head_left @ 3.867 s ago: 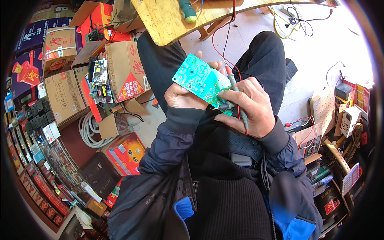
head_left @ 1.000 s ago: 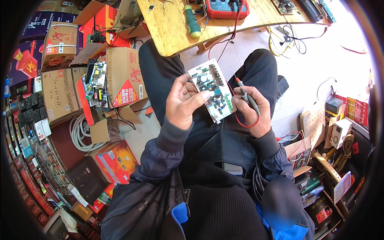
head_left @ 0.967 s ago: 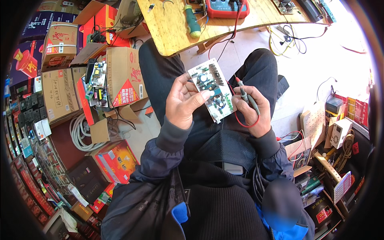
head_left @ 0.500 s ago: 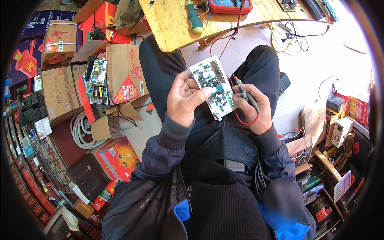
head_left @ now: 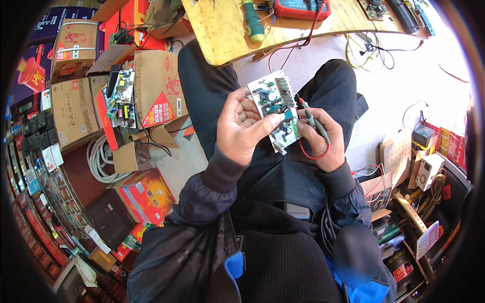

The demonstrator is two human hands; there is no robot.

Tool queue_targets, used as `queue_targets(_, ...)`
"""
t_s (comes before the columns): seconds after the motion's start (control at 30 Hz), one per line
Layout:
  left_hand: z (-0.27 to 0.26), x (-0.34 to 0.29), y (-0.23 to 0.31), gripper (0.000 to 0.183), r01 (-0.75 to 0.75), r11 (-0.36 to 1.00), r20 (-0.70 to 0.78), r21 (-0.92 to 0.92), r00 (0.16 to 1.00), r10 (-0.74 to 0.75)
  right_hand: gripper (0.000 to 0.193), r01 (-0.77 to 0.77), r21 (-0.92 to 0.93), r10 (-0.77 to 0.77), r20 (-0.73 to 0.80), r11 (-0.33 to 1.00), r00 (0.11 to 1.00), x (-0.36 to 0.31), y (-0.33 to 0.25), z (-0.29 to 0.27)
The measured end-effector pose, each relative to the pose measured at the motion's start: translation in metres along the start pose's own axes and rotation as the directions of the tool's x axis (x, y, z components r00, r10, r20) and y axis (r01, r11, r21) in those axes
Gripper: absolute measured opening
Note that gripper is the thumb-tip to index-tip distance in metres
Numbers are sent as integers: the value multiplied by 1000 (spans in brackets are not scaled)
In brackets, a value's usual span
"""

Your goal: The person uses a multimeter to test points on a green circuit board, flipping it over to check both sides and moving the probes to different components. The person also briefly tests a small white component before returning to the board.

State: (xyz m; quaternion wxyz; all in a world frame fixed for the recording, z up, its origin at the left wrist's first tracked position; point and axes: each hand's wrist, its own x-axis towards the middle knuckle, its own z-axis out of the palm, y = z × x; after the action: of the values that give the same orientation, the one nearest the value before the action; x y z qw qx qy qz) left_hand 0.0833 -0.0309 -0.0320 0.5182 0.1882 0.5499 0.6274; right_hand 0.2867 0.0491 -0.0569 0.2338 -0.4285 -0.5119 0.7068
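Above my lap, my left hand grips a circuit board by its left side, thumb pressed over the front. The board is pale, with capacitors, a teal-green part and a comb-like metal heat sink along its upper right edge. Two test probes, one red-tipped and one grey-black, lie together in my right hand, whose fingers also meet the board's right edge. A red lead loops below the probes. Both probe tips point up and left, beside the board; whether they touch it I cannot tell.
A wooden table stands ahead, bearing a red multimeter and a green-handled screwdriver. Cardboard boxes with more circuit boards crowd the left. Cables lie on the floor; boxed tools and parts fill the right.
The board has tipped, showing its components at a steeper angle. Both hands have shifted slightly, still with the same grips. Surroundings have slid a little in the view.
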Motion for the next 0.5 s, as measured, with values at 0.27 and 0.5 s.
queue_targets(0.27,0,3,-5,66,10,999,-27,-49,1000,-11,24,-6,-20,6,-30,1000,1000,1,-1,2)
queue_targets(0.5,0,4,-6,64,17,993,-31,-114,999,-21,23,-27,-11,27,-28,1000,999,0,-3,2)
